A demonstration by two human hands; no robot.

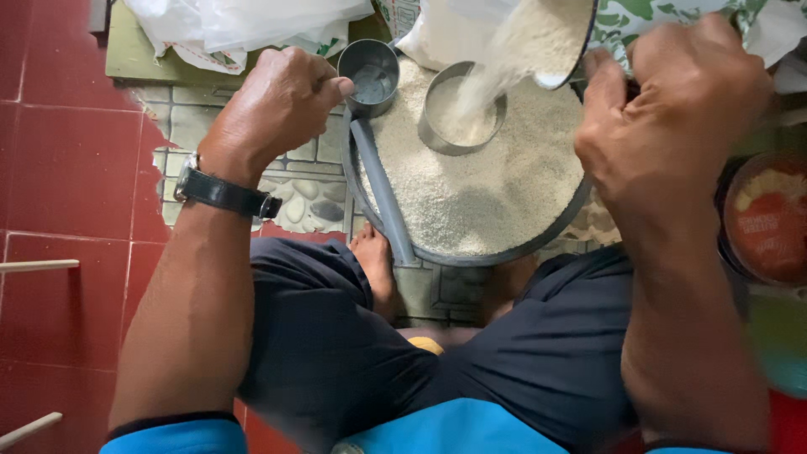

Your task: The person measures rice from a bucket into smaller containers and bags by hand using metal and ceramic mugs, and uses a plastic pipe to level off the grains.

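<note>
My left hand [277, 105] is closed around the handle of a small metal cup [370, 76] held at the far left rim of a big round basin [471, 252] full of pale grain [487, 185]. My right hand [672, 126] grips a tilted scoop [546, 38] from which grain streams down. The stream falls into a round metal tin [458, 113] that stands in the grain. A grey flat stick [382, 189] lies along the basin's left side. A black watch sits on my left wrist.
White plastic sacks [244, 25] lie behind the basin. A red-lidded container [765, 219] stands at the right edge. My bare feet and dark shorts are below the basin, on patterned tiles beside a red floor [67, 168].
</note>
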